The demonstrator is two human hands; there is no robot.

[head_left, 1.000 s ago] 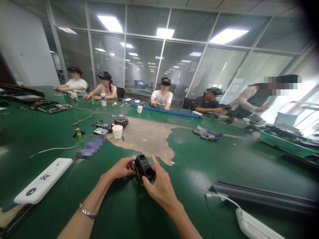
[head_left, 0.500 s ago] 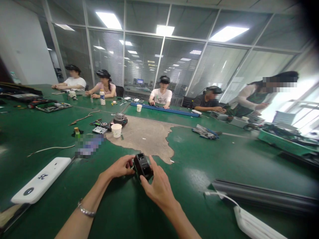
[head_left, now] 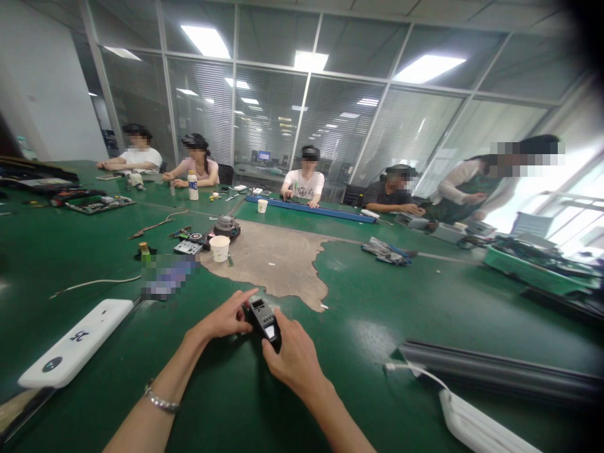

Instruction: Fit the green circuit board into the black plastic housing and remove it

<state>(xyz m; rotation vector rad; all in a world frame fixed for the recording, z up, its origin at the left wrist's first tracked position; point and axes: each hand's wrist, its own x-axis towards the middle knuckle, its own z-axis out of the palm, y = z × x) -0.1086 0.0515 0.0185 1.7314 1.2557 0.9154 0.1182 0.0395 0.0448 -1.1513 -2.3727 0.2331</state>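
A small black device (head_left: 265, 322) with ports on its face is tilted above the green table (head_left: 226, 390), near the front middle. My right hand (head_left: 295, 352) grips its right side and lower end, thumb in front. My left hand (head_left: 231, 316) is at its upper left side, index finger stretched out past the top edge, thumb and the other fingers beside the device; whether they press on it is hard to see. A silver bracelet (head_left: 162, 399) sits on my left wrist.
A white device (head_left: 78, 343) lies at left, a paper cup (head_left: 219, 248) and electronic parts (head_left: 189, 247) beyond it. Gloves (head_left: 385, 250), a black bar (head_left: 491, 371), a white power strip (head_left: 476, 421) and a green basket (head_left: 542, 270) are to the right. Several people sit or stand across the table.
The black device has turned and lowered slightly, showing more of its ported face. My left index finger has stretched out over its top, and my right fingers have closed in around it.
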